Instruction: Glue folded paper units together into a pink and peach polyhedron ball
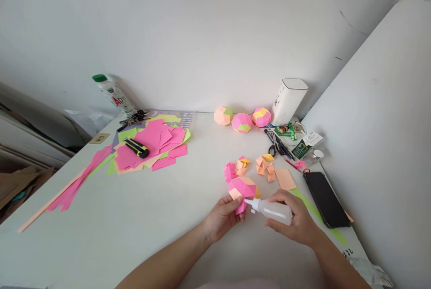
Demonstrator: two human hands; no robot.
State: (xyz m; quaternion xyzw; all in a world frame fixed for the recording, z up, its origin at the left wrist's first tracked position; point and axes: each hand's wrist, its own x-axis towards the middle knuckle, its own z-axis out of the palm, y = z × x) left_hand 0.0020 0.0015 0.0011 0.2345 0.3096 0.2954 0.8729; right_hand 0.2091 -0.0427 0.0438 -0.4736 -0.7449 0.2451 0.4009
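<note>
My left hand (pixel 222 216) is closed round a partly built pink and peach folded-paper ball (pixel 243 188), held just above the white table. My right hand (pixel 296 219) grips a translucent glue bottle (pixel 274 210) lying sideways, its white nozzle touching the ball's lower pink flap. Small folded pink and orange paper units (pixel 266 165) lie just beyond the ball, with a flat peach square (pixel 285 179) beside them.
Three finished paper balls (pixel 241 120) sit at the back by a white box-shaped device (pixel 288 100). A black phone (pixel 326 199) lies at the right. Scissors and pens (pixel 278 145) are behind it. A pile of pink, green and peach sheets (pixel 151 145) with a black and yellow cutter covers the left; a bottle (pixel 111 93) leans on the wall.
</note>
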